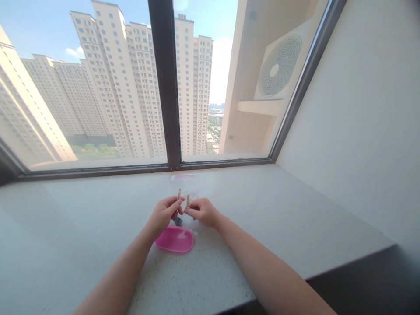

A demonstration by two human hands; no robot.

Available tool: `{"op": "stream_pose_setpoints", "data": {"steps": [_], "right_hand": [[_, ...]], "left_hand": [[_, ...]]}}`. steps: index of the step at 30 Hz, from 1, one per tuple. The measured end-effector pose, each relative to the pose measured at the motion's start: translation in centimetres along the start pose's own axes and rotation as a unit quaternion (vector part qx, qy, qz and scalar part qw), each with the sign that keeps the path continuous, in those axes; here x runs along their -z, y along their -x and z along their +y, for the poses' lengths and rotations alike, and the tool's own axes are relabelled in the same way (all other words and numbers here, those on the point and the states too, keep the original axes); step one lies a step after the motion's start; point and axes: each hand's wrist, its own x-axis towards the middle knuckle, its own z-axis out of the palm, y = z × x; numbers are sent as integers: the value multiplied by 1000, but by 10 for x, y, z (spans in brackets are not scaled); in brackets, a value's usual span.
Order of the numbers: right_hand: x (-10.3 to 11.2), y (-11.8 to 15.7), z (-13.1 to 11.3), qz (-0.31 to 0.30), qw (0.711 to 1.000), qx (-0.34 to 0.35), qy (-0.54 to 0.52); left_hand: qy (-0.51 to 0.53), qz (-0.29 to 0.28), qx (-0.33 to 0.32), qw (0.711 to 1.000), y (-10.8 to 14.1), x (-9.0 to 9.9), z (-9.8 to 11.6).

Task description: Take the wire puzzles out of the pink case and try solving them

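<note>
Above the counter my left hand (pixel 167 210) pinches a small, slim gold-brown piece (pixel 179 192) that points upward. Close beside it, my right hand (pixel 202 211) grips a similar gold-brown piece (pixel 188 200), also upright. A narrow gap parts the two pieces; their exact kind is too small to make out. Under my left fingers lies a small dark grey object (pixel 177 222), partly hidden. Nearer to me, a pink oval dish (pixel 177 250) rests on the counter, its left end close to my left wrist.
Behind my hands lies a clear plastic bag (pixel 183 178) with a pink strip. The pale speckled counter (pixel 98 227) runs up to a dark window frame (pixel 173 164). A white wall (pixel 361 131) bounds the right side, and the counter's front edge drops off at lower right.
</note>
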Motion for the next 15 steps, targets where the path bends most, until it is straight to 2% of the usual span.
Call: {"op": "stream_pose_setpoints", "data": {"steps": [8,15], "right_hand": [[-8,-4,-4,-34,999,-5,-37],[-12,-6,-3,-87,993,12,-83]], "left_hand": [[4,-33,-10,999,1,2,-9],[14,-31,-10,999,4,3,-7]]}}
